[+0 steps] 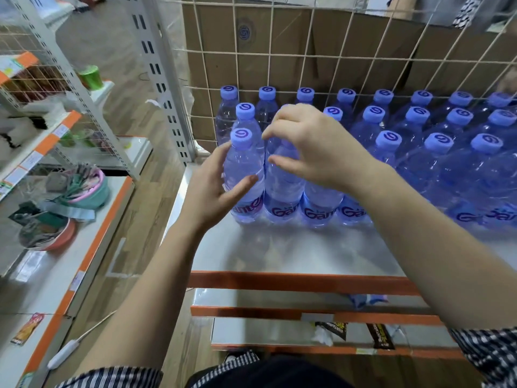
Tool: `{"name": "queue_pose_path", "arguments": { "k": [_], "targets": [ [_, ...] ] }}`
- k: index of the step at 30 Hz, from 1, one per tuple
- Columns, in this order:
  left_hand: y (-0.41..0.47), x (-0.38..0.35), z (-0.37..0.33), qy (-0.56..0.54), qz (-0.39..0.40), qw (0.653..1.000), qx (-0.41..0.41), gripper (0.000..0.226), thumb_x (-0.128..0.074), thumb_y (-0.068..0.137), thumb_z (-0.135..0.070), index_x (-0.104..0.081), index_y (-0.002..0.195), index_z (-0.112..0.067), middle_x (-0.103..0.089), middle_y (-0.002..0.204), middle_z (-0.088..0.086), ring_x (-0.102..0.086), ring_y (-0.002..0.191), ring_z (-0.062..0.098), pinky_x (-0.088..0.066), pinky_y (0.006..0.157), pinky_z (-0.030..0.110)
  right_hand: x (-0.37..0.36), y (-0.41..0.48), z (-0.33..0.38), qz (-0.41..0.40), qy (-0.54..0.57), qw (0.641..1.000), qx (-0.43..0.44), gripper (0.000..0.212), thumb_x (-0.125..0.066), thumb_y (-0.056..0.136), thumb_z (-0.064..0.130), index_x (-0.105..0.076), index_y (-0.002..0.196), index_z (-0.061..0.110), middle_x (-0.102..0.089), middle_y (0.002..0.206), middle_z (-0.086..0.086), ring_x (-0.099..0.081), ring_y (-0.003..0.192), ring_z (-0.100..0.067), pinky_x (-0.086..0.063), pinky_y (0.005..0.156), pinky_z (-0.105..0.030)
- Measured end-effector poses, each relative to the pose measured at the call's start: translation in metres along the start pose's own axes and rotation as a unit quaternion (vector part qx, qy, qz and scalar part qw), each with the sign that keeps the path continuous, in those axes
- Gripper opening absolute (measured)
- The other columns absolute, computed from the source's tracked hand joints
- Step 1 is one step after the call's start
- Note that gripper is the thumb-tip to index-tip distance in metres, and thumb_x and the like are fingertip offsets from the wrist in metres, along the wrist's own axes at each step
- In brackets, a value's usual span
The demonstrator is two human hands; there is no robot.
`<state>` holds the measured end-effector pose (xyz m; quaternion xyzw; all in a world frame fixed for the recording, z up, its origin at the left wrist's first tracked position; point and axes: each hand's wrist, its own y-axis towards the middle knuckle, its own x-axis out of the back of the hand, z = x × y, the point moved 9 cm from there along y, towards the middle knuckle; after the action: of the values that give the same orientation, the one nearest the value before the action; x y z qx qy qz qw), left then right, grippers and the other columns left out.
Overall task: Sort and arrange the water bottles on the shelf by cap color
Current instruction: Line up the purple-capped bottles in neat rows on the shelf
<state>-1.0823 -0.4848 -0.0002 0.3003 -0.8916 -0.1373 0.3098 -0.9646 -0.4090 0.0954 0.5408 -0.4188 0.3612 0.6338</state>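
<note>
Bottles packed tight. Our left hand fingers wrap end bottle; right hand fingers apart, empty. We bump one, row may topple off shelf.

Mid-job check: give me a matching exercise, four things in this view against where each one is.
1 left hand
2 right hand
3 green cup
4 cardboard box

a behind the wire grid
b on the left rack
c over the second front bottle's top
d round the front-left bottle

Pairs: 1-d, 2-c, 3-b, 4-a
</note>
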Motion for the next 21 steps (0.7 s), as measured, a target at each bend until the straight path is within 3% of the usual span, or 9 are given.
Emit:
{"name": "queue_pose_path", "arguments": {
  "k": [4,7,11,18,21],
  "targets": [
    [-0.020,-0.018,0.034,-0.085,0.069,0.992,0.063,0.077,-0.079,0.073,-0.027,-0.039,0.138,-0.040,-0.062,0.117,-0.026,-0.067,0.098,0.004,-0.057,0.075,0.023,-0.008,-0.037,0.037,-0.095,0.047,0.993,0.043,0.010,-0.064,0.087,0.008,-0.069,0.091,0.000,-0.064,0.090,-0.016,-0.060,0.084,-0.036,-0.049,0.077,-0.043],
    [-0.024,-0.024,0.051,-0.064,0.063,0.993,0.080,0.066,-0.082,0.071,-0.032,-0.050,0.128,-0.036,-0.062,0.120,-0.014,-0.065,0.101,0.006,-0.058,0.077,0.027,-0.062,-0.070,0.042,-0.024,0.086,0.996,-0.001,0.013,-0.062,0.089,0.012,-0.070,0.092,0.002,-0.064,0.090,-0.014,-0.060,0.084,-0.035,-0.051,0.074,-0.042],
    [-0.024,-0.027,0.063,-0.064,0.037,0.992,0.105,0.070,-0.090,0.066,-0.033,-0.052,0.124,-0.022,-0.059,0.120,-0.003,-0.063,0.103,0.011,-0.057,0.077,0.022,-0.126,-0.113,0.022,0.072,0.126,0.984,-0.104,0.014,-0.066,0.089,0.016,-0.071,0.094,0.003,-0.066,0.098,-0.014,-0.060,0.092,-0.035,-0.049,0.083,-0.040],
    [-0.022,-0.027,0.063,-0.005,0.013,0.996,0.088,0.071,-0.090,0.062,-0.040,-0.052,0.118,-0.021,-0.060,0.114,-0.004,-0.063,0.098,0.010,-0.058,0.081,0.025,-0.142,-0.127,0.009,0.050,0.116,0.981,-0.148,0.014,-0.065,0.087,0.022,-0.071,0.092,0.010,-0.066,0.101,-0.006,-0.058,0.096,-0.029,-0.048,0.087,-0.036],
    [-0.022,-0.029,0.062,0.021,0.001,0.996,0.092,0.071,-0.090,0.061,-0.043,-0.051,0.116,-0.021,-0.059,0.113,-0.006,-0.064,0.092,0.010,-0.053,0.074,0.014,-0.141,-0.127,0.009,0.044,0.116,0.980,-0.154,0.012,-0.065,0.086,0.020,-0.071,0.090,0.010,-0.066,0.099,-0.005,-0.058,0.095,-0.029,-0.048,0.086,-0.038]
  ]
}}
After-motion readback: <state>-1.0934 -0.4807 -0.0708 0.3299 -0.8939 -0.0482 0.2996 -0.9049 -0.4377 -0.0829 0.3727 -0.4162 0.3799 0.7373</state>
